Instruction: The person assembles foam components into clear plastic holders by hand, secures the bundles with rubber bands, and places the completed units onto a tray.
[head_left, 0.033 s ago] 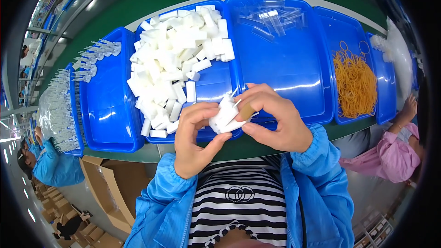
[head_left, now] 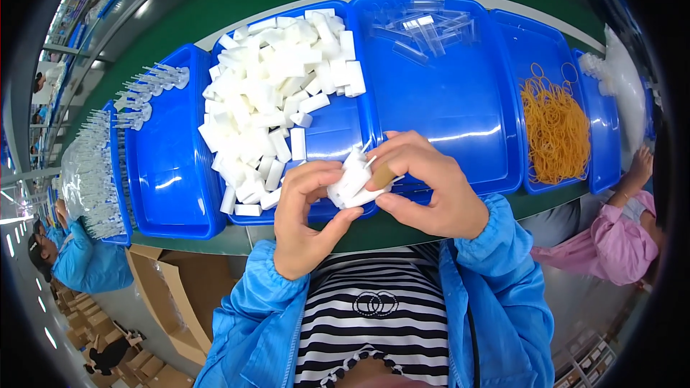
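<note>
Between my two hands is a small white part (head_left: 352,181) with slim translucent stems sticking out of it; its exact kind is partly hidden by my fingers. My left hand (head_left: 303,208) pinches it from the left, thumb below and fingers curled above. From the other side, my right hand (head_left: 435,185) grips it between thumb and fingers, and a tan wrap covers one of these fingers. Both hands hover over the front edge of the blue trays. Just beyond my left hand lies a heap of white foam blocks (head_left: 262,93) in a blue tray (head_left: 332,126).
Clear plastic pieces (head_left: 431,29) lie in the middle tray (head_left: 445,100). Farther right are yellow rubber bands (head_left: 555,129). Translucent stemmed parts (head_left: 151,90) sit in the left trays. An open cardboard box (head_left: 176,302) stands below the bench. Co-workers sit at both sides.
</note>
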A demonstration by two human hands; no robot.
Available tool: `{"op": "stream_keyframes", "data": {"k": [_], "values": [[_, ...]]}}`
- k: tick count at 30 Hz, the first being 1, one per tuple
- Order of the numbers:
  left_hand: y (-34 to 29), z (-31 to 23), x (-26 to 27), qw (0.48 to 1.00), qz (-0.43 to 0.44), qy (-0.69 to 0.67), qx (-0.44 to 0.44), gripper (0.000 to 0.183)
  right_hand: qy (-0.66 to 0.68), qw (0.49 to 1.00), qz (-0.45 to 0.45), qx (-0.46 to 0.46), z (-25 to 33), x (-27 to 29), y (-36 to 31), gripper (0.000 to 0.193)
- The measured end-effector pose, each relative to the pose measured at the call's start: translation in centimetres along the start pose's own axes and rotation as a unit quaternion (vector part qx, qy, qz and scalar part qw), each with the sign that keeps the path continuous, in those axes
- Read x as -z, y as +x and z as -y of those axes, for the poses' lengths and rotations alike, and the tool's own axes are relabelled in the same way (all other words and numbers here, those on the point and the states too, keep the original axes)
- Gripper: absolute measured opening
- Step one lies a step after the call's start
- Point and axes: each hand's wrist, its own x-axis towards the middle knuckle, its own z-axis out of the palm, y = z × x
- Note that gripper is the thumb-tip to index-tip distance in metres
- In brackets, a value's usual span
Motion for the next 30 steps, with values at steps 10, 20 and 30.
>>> {"op": "stream_keyframes", "data": {"k": [10,20,30], "values": [[1.0,-0.9,-0.9,0.993,0.042,-0.087,0.074,0.039,-0.09,0.994,-0.033,0.047,-0.6,-0.4,-1.0,0.022],[1.6,-1.4,-1.7,0.964,0.045,-0.228,0.127,0.027,-0.34,0.927,-0.155,0.018,-4.2,7.0,5.0,0.021],[1.5,-1.4,-1.8,0.962,-0.014,-0.226,0.151,0.027,-0.584,0.811,0.018,0.026,-5.3,5.4,4.4,0.024]]}}
